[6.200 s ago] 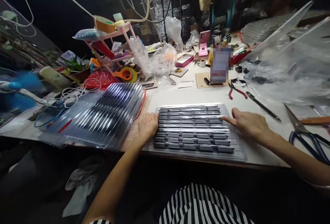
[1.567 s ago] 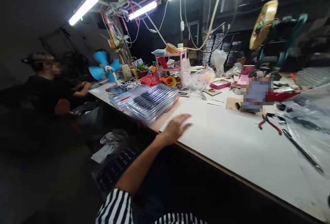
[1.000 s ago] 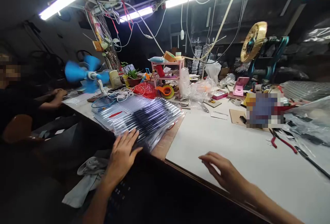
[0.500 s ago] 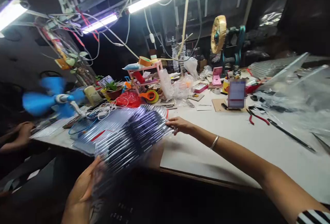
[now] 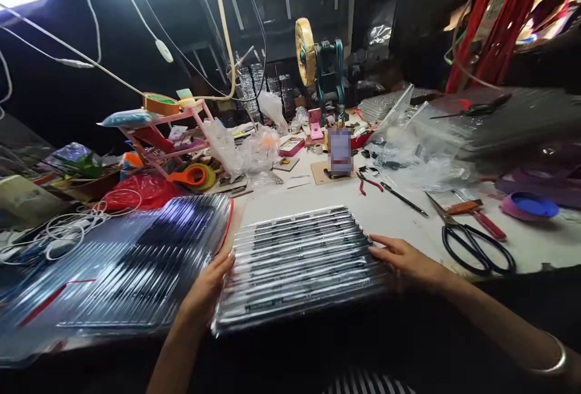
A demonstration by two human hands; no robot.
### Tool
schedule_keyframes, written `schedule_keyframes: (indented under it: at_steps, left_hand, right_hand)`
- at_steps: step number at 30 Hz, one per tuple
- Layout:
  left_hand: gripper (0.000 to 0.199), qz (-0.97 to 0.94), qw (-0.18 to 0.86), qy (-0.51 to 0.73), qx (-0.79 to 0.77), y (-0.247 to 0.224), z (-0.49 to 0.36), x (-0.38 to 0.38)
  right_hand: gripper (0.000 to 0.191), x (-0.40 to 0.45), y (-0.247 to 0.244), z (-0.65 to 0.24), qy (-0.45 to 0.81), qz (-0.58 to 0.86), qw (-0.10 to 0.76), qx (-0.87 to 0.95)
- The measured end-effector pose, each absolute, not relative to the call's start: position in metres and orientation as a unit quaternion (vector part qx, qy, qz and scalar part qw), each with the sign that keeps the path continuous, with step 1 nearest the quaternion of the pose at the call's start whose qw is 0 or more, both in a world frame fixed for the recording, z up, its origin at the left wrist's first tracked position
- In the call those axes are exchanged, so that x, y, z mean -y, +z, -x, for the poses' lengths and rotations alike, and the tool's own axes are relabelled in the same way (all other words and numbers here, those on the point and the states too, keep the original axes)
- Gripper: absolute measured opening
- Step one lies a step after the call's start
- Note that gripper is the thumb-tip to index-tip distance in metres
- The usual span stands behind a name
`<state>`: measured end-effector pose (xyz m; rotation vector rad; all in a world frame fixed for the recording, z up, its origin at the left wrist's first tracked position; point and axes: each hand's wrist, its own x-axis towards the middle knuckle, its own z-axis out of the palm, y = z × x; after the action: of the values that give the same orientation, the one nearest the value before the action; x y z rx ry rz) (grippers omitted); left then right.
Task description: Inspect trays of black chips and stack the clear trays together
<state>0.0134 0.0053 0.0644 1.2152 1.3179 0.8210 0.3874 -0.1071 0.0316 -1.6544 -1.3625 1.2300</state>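
Observation:
A clear ribbed plastic tray (image 5: 295, 261) with rows of small dark parts in its grooves lies level between my hands at the table's front edge. My left hand (image 5: 206, 282) grips its left side, and my right hand (image 5: 399, 258) grips its right side with the fingers on the rim. The undersides of both hands are hidden. Just left of it, a stack of similar ribbed trays (image 5: 154, 261) rests on the table, near my left wrist. A red strip (image 5: 45, 303) lies on that stack.
Large black-handled scissors (image 5: 472, 242), red-handled pliers (image 5: 368, 181) and a black pen-like tool (image 5: 403, 198) lie to the right. A phone (image 5: 340, 151) stands at the back. Crumpled plastic bags (image 5: 417, 140), a pink rack (image 5: 163, 134) and a tape dispenser wheel (image 5: 305, 52) stand farther off.
My view has turned right. The tray, tilted and blurred over the left stack before, is now level in front of me, and both hands have moved right relative to the table with it.

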Motion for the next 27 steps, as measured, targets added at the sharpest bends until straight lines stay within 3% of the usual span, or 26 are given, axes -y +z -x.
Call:
schedule_keyframes:
  at_steps: [3,8,10,13,17,20,22,24,27]
  left_hand:
    - [0.044,-0.585,0.437,0.336,-0.595,0.055,-0.032,-0.028]
    - [0.036,-0.627,0.279,0.250,-0.683,0.038,-0.027,-0.022]
    - [0.042,-0.658,0.211,0.216,-0.690,0.030,-0.023,-0.014]
    - [0.054,-0.661,0.210,0.249,-0.676,0.021,-0.022,-0.006]
    - [0.058,-0.589,0.260,0.336,-0.688,0.024,-0.031,0.004]
    - [0.051,-0.530,0.301,0.429,-0.667,0.040,-0.041,0.019]
    - [0.057,-0.460,0.330,0.540,-0.622,0.053,-0.044,0.027]
    - [0.061,-0.386,0.328,0.649,-0.568,0.066,-0.040,0.030]
    - [0.051,-0.313,0.286,0.746,-0.513,0.078,-0.024,0.026]
  right_hand:
    - [0.048,0.101,0.026,-0.383,0.272,0.715,0.237,0.599]
    - [0.051,0.093,0.021,-0.375,0.183,0.756,0.158,0.608]
    - [0.049,0.095,0.019,-0.375,0.173,0.755,0.151,0.614]
    - [0.047,0.098,0.014,-0.376,0.166,0.761,0.160,0.606]
    - [0.050,0.099,0.009,-0.377,0.165,0.764,0.212,0.587]
    - [0.055,0.103,0.016,-0.380,0.185,0.729,0.316,0.578]
    - [0.055,0.107,0.023,-0.382,0.180,0.691,0.402,0.573]
    - [0.050,0.110,0.029,-0.385,0.165,0.665,0.462,0.563]
    - [0.044,0.113,0.028,-0.389,0.156,0.663,0.489,0.545]
